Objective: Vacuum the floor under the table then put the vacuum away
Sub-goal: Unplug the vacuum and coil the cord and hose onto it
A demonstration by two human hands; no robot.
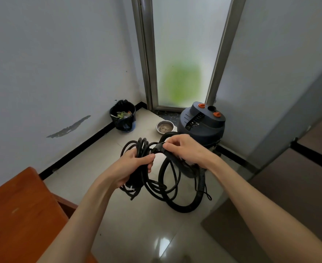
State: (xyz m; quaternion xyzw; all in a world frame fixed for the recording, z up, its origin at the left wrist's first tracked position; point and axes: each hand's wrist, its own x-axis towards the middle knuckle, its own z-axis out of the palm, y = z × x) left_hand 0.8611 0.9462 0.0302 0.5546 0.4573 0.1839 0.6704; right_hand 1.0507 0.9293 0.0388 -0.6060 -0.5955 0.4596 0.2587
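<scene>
Hands [135, 164] [184, 147] grip coiled cord [143, 149] beside vacuum [202, 122].

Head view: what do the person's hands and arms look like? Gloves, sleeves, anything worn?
Both arms are bare up to the frame edge, with no sleeves in view. The left hand and right hand wear no gloves, and no rings, watch or bands show on either wrist.

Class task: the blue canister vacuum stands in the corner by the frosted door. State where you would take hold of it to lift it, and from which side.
Grip the vacuum at the dark, recessed-looking bar across its domed lid, coming from above. The drum is broad, round and upright, so its sides probably offer no purchase.
</scene>
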